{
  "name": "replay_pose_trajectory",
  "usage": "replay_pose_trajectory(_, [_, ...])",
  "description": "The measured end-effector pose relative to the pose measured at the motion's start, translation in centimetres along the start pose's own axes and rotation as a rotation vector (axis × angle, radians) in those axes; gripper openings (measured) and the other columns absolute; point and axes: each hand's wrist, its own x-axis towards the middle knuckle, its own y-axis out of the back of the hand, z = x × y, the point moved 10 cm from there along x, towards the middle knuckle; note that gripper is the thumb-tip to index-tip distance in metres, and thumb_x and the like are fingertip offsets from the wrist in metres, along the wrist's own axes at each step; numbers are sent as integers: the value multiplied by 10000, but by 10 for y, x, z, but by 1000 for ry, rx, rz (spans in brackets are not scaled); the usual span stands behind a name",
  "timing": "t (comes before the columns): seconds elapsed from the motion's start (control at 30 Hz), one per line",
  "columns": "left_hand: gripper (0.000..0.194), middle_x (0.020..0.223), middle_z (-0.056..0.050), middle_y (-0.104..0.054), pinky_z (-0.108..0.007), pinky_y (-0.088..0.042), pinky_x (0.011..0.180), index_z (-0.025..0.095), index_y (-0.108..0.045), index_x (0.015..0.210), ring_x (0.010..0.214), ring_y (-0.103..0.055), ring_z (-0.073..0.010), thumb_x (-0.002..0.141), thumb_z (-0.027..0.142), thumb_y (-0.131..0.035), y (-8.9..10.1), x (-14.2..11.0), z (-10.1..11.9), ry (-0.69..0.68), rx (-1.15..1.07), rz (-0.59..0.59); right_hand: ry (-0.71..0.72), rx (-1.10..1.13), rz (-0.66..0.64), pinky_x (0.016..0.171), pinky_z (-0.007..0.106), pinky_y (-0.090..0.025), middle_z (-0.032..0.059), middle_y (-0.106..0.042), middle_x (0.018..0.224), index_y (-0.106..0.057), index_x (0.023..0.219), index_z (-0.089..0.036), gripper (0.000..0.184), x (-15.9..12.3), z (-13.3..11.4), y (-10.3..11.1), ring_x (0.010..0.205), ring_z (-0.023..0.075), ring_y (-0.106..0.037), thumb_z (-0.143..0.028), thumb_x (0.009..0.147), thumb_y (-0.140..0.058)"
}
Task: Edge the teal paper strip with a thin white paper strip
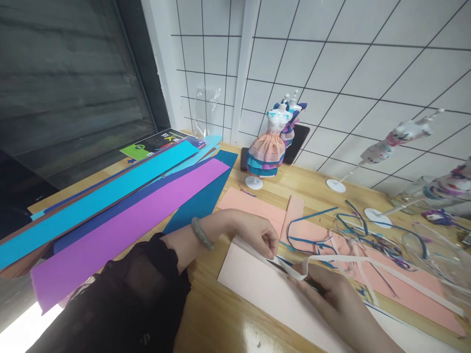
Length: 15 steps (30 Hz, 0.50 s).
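Note:
A pale pinkish-white sheet point(265, 289) lies on the wooden table in front of me. My left hand point(257, 235), with a bangle on its wrist, is closed, its fingertips at the sheet's far edge. My right hand point(331, 294) is wrapped round what look like scissors point(281, 266), with a dark blade at that edge and a dark green handle mostly hidden by the fingers. A narrow white strip point(338, 257) curls up from the blade and trails to the right over the hand.
Purple point(136, 220) and bright blue point(103, 193) sheets lie at left. Peach pieces point(253, 203) and tangled thin strips point(382, 245) spread behind my hands. A small dress form in a layered skirt point(268, 149) and a bare-stemmed form point(386, 144) stand near the tiled wall.

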Motion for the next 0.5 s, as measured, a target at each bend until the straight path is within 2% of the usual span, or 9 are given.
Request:
replay_pose_trajectory(0.17, [195,781,11,-640,-208,-430,611,166,-633,871,744,-590,-125,702,263,-618,5,-6,-3,59,49,-10,-42,-96,74,451,228,-323,-24,-496,494,-473,549,-207,407,-3,7,3,476,121,-454,-461,864,-423])
replay_pose_trajectory(0.33, [199,783,16,-638,-201,-420,582,165,-641,868,726,-584,-120,693,258,-628,7,-9,-7,87,27,-16,-107,39,30,499,234,-356,-16,-614,635,-605,752,-233,331,-4,10,-4,582,143,-543,-466,869,-402])
replay_pose_trajectory(0.5, [202,746,19,-625,-207,-421,576,158,-634,859,687,-572,-112,686,263,-638,7,-8,-11,82,-21,-23,-112,-61,16,488,238,-330,-26,-531,562,-495,623,-213,382,-5,15,-4,535,130,-494,-484,869,-386])
